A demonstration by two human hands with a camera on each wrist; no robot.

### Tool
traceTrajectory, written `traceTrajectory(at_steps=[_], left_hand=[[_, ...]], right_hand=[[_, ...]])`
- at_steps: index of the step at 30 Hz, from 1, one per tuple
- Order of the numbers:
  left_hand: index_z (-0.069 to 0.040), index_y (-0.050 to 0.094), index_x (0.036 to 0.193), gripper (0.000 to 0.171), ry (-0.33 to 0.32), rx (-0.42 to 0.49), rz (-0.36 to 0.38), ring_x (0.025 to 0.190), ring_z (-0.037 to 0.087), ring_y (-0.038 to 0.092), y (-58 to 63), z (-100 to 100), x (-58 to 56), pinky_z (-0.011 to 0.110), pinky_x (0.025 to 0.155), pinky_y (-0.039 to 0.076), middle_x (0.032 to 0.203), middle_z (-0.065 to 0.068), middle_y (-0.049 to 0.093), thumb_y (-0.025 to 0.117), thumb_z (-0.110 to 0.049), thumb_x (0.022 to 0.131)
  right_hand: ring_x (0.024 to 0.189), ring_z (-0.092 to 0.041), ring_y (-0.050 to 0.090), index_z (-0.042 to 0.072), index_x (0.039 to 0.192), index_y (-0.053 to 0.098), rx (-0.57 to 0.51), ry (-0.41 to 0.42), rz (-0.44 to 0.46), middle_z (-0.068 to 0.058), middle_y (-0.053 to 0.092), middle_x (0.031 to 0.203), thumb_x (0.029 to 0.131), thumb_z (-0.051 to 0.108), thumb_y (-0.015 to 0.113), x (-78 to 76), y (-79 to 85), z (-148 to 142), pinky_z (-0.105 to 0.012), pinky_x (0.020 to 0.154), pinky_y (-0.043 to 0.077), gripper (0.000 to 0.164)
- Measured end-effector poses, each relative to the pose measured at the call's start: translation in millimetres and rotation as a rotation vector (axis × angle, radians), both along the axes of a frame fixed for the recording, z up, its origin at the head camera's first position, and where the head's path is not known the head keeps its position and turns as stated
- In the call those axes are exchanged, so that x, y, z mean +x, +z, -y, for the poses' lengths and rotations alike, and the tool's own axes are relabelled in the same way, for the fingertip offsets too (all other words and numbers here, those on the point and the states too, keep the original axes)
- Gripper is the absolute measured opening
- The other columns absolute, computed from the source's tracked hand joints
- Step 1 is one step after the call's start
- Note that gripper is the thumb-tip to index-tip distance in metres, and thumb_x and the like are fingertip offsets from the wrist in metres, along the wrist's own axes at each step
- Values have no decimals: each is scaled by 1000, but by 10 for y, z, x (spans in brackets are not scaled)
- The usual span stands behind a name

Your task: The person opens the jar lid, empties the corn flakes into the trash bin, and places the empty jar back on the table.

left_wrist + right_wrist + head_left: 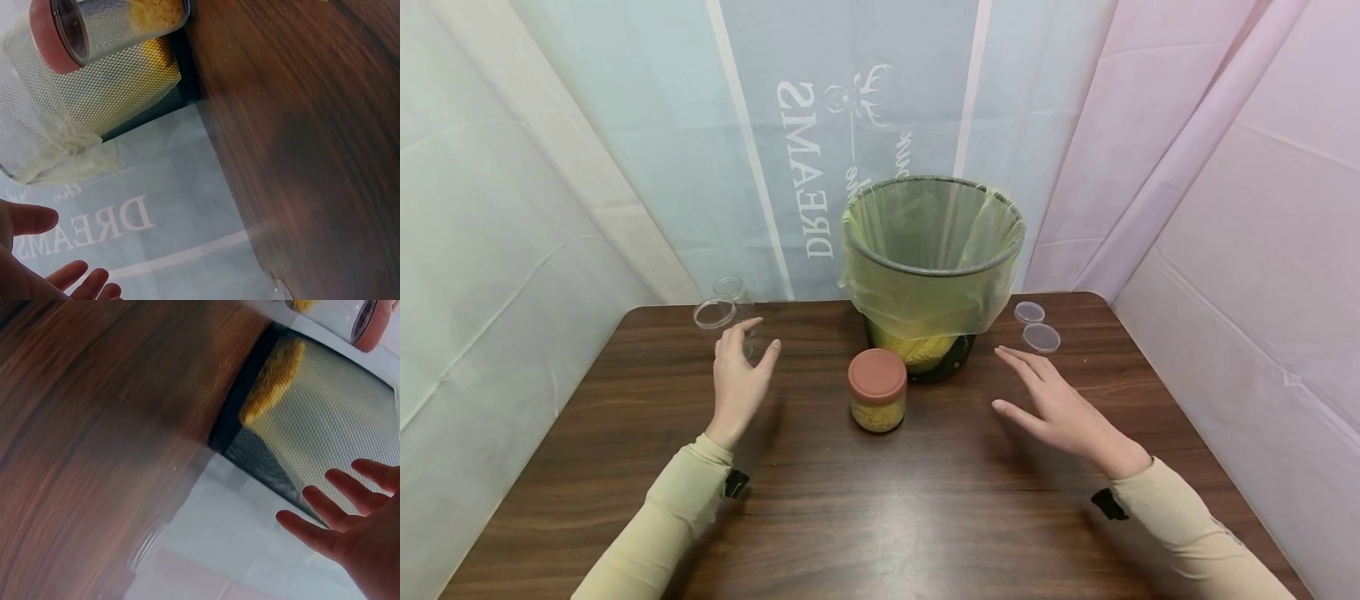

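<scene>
My left hand (pixel 742 379) hovers above the table near two clear open jars (pixel 715 313), its fingers spread and holding nothing. Its fingers partly hide the jars. On the other side, my right hand (pixel 1060 408) is held flat with the thumb apart, near two clear round lids (pixel 1042 337); nothing is in it. Between the hands stands a glass jar (pixel 878 412) with a reddish-brown lid (pixel 877 377) and yellow crumbly contents. In the left wrist view the left fingers (pixel 90 284) are loose; in the right wrist view the right fingers (pixel 309 534) are spread.
Behind the lidded jar stands a mesh bin (pixel 932 308) lined with a pale yellow bag, with something yellow in its bottom. A dark wooden table (pixel 865 517) carries everything. Printed fabric (pixel 805 167) hangs behind, and pale curtains (pixel 1262 250) close in both sides.
</scene>
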State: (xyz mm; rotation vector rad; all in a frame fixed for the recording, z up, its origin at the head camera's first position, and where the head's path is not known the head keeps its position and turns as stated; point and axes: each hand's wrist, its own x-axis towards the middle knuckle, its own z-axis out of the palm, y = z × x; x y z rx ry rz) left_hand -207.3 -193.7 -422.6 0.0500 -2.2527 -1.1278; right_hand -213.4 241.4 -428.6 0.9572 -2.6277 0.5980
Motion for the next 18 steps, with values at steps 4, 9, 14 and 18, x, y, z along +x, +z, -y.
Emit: traceTrajectory(at_steps=[4,9,14,18], left_hand=[[-4,54,127,44,-12,-18,22,111,34,46,-38,-56,-9,47,94,35,122,18,54,66,-21,87],[-4,56,125,44,-25,-40,38,114,36,46,-77,-128,-11,48,98,35,121,18,55,68,-22,87],[-5,57,124,45,-47,-52,56,112,35,47,-96,-199,-9,47,92,37,119,16,55,69,-25,85],[-5,58,122,45,-62,-55,66,111,36,47,-110,-247,-9,46,92,37,118,16,56,70,-26,85]], right_hand=[[133,-22,36,17,148,32,4,45,-4,-7,39,147,87,35,67,18,-15,87,-41,103,33,73],[133,-20,37,18,148,31,4,80,11,-6,39,146,89,37,65,26,-24,208,-41,104,35,71],[133,-18,36,19,149,29,3,104,24,-4,38,146,91,39,62,25,-33,332,-42,104,37,70],[133,-19,36,16,149,29,-4,125,35,-5,37,147,91,40,60,29,-30,447,-43,104,37,70]])
